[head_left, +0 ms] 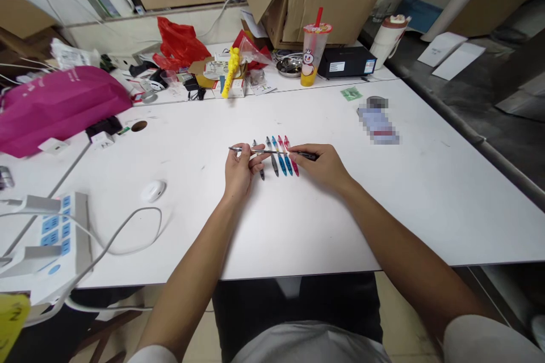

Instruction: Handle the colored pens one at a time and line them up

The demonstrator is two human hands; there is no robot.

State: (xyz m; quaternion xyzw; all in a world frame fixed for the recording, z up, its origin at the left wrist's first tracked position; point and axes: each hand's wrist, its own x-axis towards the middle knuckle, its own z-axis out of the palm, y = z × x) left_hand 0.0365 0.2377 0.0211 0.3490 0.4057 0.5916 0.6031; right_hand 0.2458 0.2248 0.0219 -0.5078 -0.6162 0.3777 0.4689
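My left hand [240, 173] is closed on the clear and silver end of a pen [268, 152], held level above the table. My right hand [319, 164] pinches the pen's dark end. Between my hands shows a thin stretch like a refill; whether the pen's parts are separated I cannot tell. Below lies a row of several click pens: a black pen [262, 174] partly behind my left fingers, a grey pen [275, 166], two blue pens, one of them a blue pen [281, 165], and a pink pen [295, 167] beside my right fingertips. The held pen covers their middles.
A white earbud case [153, 190] and a power strip [66, 232] with cables lie to the left. Behind are a magenta bag [63, 102], a drink cup [313, 57] and a cardboard box [306, 11]. A blurred item [378, 123] and green packet [351, 93] lie right.
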